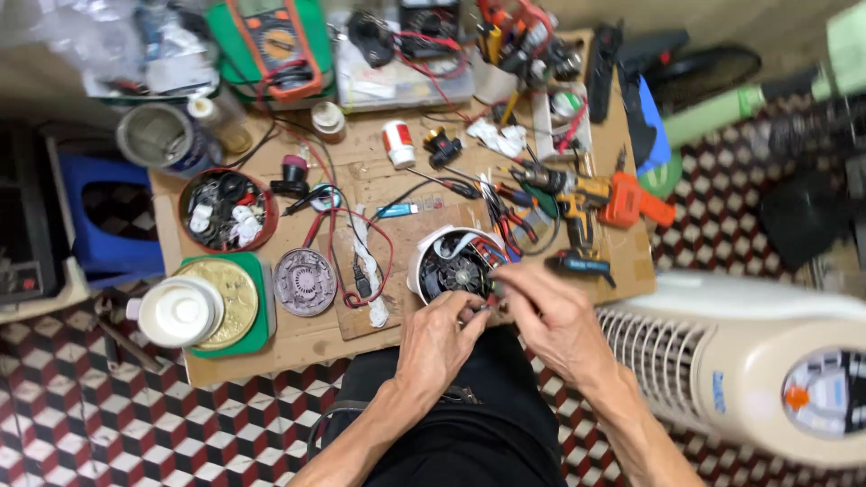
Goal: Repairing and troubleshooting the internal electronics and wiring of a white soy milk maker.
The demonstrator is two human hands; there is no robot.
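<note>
Round fan motor housing (456,263) on workbench; left hand (437,343), right hand (550,316) pinch its wires.

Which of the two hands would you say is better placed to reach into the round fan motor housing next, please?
Probably the right hand: its fingertips already sit at the rim of the motor housing, while the left hand lies lower, nearer the body.

Multimeter (275,41) at the table's (298,347) far edge, red parts tin (227,209) near its left edge, orange drill (591,194) toward its right.
</note>
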